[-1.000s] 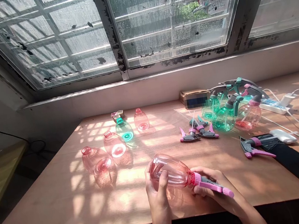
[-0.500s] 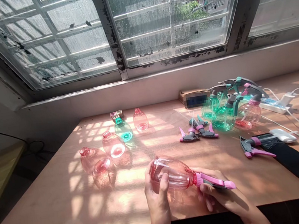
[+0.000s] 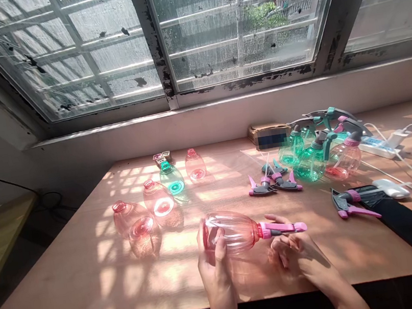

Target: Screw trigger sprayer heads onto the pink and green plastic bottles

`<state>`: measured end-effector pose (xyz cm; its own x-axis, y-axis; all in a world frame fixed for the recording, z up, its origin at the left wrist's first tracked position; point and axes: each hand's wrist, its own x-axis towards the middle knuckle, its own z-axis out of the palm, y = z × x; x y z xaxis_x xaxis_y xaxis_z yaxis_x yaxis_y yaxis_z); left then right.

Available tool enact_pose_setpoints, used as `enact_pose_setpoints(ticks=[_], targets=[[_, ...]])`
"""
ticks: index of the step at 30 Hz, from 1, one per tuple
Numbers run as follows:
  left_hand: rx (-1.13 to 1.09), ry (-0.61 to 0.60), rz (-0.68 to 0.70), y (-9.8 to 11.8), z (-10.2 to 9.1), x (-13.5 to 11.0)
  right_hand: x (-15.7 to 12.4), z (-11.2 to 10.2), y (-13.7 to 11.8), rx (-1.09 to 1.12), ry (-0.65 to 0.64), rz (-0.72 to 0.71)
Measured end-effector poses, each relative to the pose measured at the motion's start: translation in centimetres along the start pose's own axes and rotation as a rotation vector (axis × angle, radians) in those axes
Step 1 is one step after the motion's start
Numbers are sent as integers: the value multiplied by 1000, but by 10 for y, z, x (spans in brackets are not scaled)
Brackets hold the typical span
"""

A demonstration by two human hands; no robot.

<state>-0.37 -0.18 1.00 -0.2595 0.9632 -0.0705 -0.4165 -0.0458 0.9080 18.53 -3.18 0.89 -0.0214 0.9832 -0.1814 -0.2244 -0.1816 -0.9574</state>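
Note:
My left hand (image 3: 213,262) is wrapped round the base of a clear pink spray bottle (image 3: 233,231) that lies sideways above the wooden table (image 3: 94,290). A pink and grey trigger head (image 3: 281,229) sits on the bottle's neck and points right. My right hand (image 3: 296,254) is just under the trigger head, fingers curled loosely, one finger touching its underside, holding nothing that I can see.
Several headless pink bottles (image 3: 140,221) and a green one (image 3: 171,178) lie at the left. Loose trigger heads (image 3: 274,184) and assembled green and pink spray bottles (image 3: 316,156) sit at the right, by a black pad (image 3: 405,220), a white mouse (image 3: 391,187) and a power strip (image 3: 377,146).
My right hand let go of the trigger head and dropped below it. The bottle rose a little and levelled out in my left hand.

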Motion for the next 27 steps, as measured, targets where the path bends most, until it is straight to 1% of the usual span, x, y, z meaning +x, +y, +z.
enact_pose_setpoints(ticks=[2,6,9,13,16,17,19,21,24,25,27], targets=[[-1,13,-12,2,2,-1,3,0,1,7,27,-2],[28,-27,-12,1,1,0,4,-1,3,1,43,-71],[62,-59,3,-4,-2,1,1,1,5,53,69,-64],[136,-189,-9,-3,-6,-3,-3,3,9,165,219,-94],[256,-329,-28,4,-5,-6,-4,-2,11,180,298,-206],[283,-379,-30,6,-4,-7,-4,-4,11,158,326,-256],[307,-462,-25,11,-2,-7,-7,-6,7,65,426,-346],[340,-519,1,15,1,-6,-13,-3,-1,-54,519,-399],[406,-579,43,18,4,-5,-23,-2,-15,-171,557,-421],[419,-589,45,18,4,-5,-26,-4,-20,-197,583,-425],[432,-586,30,17,4,-6,-31,-17,-27,-240,688,-456]])
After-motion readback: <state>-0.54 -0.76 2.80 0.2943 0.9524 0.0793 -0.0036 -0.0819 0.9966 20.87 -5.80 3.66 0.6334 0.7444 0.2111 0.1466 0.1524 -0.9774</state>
